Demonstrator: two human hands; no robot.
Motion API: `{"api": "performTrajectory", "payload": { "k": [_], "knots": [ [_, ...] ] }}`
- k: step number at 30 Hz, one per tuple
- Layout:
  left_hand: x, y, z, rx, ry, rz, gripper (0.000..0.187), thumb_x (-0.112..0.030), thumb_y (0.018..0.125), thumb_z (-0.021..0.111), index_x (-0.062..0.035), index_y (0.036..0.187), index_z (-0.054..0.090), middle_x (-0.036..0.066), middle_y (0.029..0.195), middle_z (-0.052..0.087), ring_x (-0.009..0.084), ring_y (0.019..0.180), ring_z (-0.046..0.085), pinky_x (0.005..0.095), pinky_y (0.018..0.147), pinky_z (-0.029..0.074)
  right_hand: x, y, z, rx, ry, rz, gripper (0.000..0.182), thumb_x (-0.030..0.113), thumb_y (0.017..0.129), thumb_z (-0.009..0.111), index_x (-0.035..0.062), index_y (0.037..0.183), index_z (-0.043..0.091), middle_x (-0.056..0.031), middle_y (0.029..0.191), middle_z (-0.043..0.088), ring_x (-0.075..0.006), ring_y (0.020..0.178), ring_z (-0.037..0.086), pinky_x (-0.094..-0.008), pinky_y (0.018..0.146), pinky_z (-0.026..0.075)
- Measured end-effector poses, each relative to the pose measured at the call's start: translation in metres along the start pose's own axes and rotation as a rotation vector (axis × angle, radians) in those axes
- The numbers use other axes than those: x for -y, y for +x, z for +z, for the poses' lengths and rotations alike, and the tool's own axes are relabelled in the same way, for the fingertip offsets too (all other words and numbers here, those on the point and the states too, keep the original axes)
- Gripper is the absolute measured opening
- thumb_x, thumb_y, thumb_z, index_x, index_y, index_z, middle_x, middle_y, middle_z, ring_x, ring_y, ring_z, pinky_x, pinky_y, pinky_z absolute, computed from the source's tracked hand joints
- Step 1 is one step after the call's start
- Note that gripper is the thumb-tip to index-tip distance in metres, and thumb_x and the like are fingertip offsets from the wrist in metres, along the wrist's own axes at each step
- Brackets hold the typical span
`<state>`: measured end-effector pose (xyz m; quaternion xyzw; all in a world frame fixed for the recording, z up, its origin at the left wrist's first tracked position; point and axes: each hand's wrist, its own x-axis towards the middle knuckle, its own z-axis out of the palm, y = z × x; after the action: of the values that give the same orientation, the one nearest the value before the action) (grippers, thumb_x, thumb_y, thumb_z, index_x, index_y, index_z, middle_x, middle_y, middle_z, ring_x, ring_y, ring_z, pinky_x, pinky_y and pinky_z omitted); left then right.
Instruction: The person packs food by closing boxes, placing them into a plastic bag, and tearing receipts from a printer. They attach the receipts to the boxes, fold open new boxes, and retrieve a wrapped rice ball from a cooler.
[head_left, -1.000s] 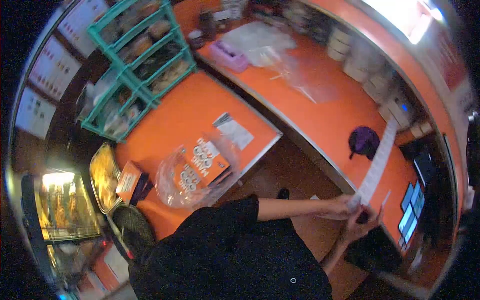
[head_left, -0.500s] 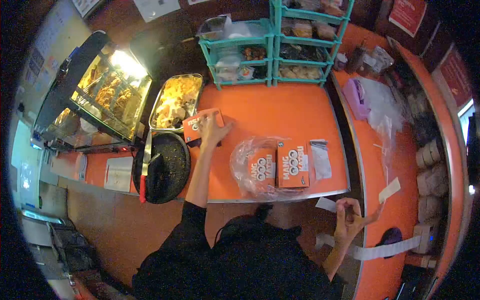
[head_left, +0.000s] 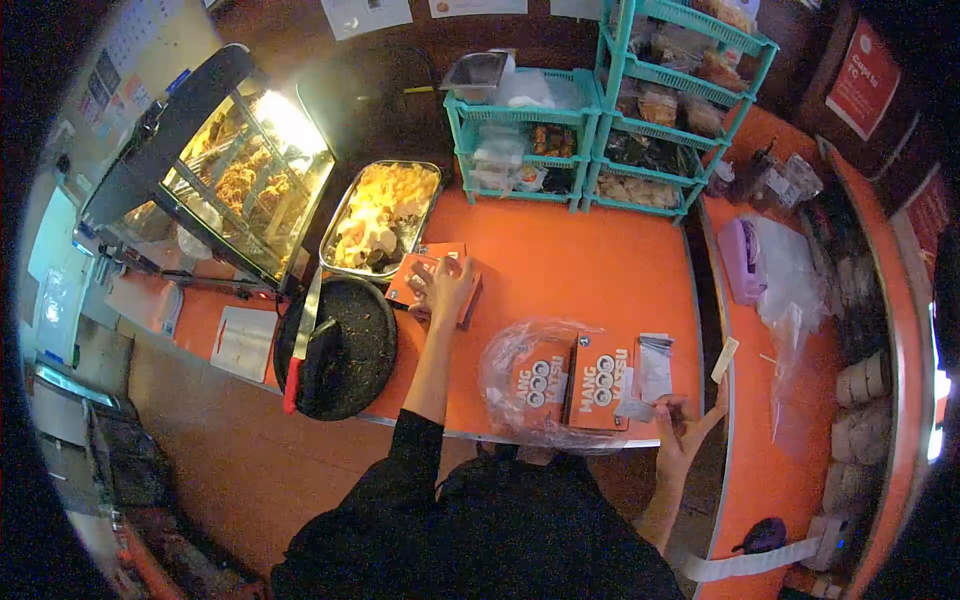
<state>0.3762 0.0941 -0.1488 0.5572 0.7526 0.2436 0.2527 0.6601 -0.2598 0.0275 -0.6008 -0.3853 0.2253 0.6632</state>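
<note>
Two hands: left hand (head_left: 443,285) flat on orange box (head_left: 432,280), right hand (head_left: 682,425) pinching receipt (head_left: 640,408)

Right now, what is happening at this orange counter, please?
A person in a black top stands at the orange counter. The left hand rests on a small orange box near the tray of fried food. The right hand holds a small paper slip at the counter's edge, beside two orange boxes lying in a clear plastic bag. A round black board with a knife lies to the left.
</note>
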Motion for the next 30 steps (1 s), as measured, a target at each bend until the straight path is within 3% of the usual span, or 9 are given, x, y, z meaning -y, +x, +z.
{"api": "performTrajectory", "payload": {
  "k": [1,6,9,12,13,18,20,24,30],
  "knots": [
    [-0.025,-0.036,-0.024,-0.115,0.15,0.06,0.044,-0.063,0.077,0.062,-0.025,0.099,0.064,0.014,0.141,0.032,0.0491,0.137,0.014,0.0813,0.091,0.02,-0.003,0.006,-0.004,0.004,0.016,0.047,0.085,-0.002,0.086,0.064,0.0152,0.15,0.011,-0.0065,0.082,0.058,-0.0132,0.077,0.054,-0.0276,0.074,0.043],
    [-0.014,-0.03,-0.04,-0.198,0.183,0.295,0.036,-0.046,0.065,0.078,-0.0263,0.093,0.067,0.01,0.126,0.04,0.0401,0.128,0.028,0.0814,0.086,0.023,-0.011,0.05,0.002,0.07,0.083,0.013,0.083,-0.001,0.086,0.065,0.0155,0.149,0.014,-0.0048,0.082,0.058,-0.0125,0.077,0.053,-0.0267,0.075,0.043],
    [-0.022,-0.026,-0.058,-0.05,0.251,0.437,0.038,-0.039,0.057,0.081,-0.0253,0.09,0.069,0.011,0.123,0.041,0.0382,0.123,0.033,0.0754,0.09,0.028,-0.005,0.074,0.009,0.142,0.111,0.03,0.082,-0.001,0.085,0.065,0.0153,0.149,0.015,-0.0039,0.082,0.058,-0.0118,0.077,0.053,-0.0259,0.075,0.042],
    [-0.024,-0.035,-0.077,-0.104,0.183,0.615,0.085,-0.032,0.053,0.081,-0.0353,0.133,0.051,0.013,0.142,0.028,0.0387,0.133,0.028,0.0595,0.098,0.033,-0.003,0.091,0.017,0.194,0.152,0.063,0.084,-0.004,0.083,0.065,0.015,0.148,0.015,-0.0038,0.082,0.058,-0.012,0.077,0.054,-0.0258,0.074,0.043],
    [-0.015,-0.034,-0.071,-0.116,0.242,0.538,0.095,-0.04,0.059,0.079,-0.0452,0.143,0.034,0.015,0.151,0.017,0.0437,0.136,0.023,0.0628,0.096,0.032,-0.003,0.095,0.018,0.211,0.166,0.07,0.086,-0.007,0.081,0.065,0.0149,0.148,0.015,-0.0039,0.082,0.057,-0.0126,0.078,0.054,-0.0261,0.073,0.045],
    [0.002,-0.05,-0.051,-0.263,0.494,0.237,0.076,-0.065,0.069,0.067,-0.0562,0.138,0.035,0.022,0.15,0.017,0.054,0.13,0.026,0.0702,0.092,0.031,-0.023,0.116,0.019,0.318,0.146,0.065,0.088,-0.007,0.081,0.065,0.0152,0.148,0.013,-0.0033,0.084,0.056,-0.0114,0.079,0.053,-0.0251,0.072,0.043],
    [-0.01,-0.049,-0.065,-0.061,0.445,0.145,0.074,-0.062,0.07,0.069,-0.0551,0.137,0.038,0.025,0.149,0.021,0.0546,0.125,0.035,0.0703,0.091,0.034,-0.03,0.122,0.02,0.353,0.166,0.08,0.089,-0.007,0.081,0.066,0.0153,0.148,0.012,-0.0031,0.084,0.056,-0.0113,0.079,0.053,-0.0246,0.071,0.043],
    [-0.013,-0.042,-0.078,-0.125,0.386,0.163,0.079,-0.062,0.067,0.073,-0.0504,0.137,0.041,0.022,0.138,0.037,0.0476,0.123,0.042,0.0638,0.094,0.037,-0.05,0.146,0.044,0.462,0.209,0.051,0.089,-0.004,0.081,0.067,0.0158,0.148,0.012,-0.0031,0.084,0.056,-0.0114,0.078,0.052,-0.0254,0.071,0.042],
    [-0.08,-0.097,-0.114,-0.109,0.085,0.176,0.093,-0.046,0.056,0.086,-0.0257,0.136,0.043,0.026,0.139,0.04,0.0435,0.125,0.043,0.0483,0.101,0.04,-0.034,0.18,0.138,0.863,0.285,-0.233,0.088,0.003,0.083,0.07,0.0151,0.146,0.01,-0.0058,0.091,0.057,-0.0133,0.083,0.053,-0.0304,0.074,0.04]
  ]
}}
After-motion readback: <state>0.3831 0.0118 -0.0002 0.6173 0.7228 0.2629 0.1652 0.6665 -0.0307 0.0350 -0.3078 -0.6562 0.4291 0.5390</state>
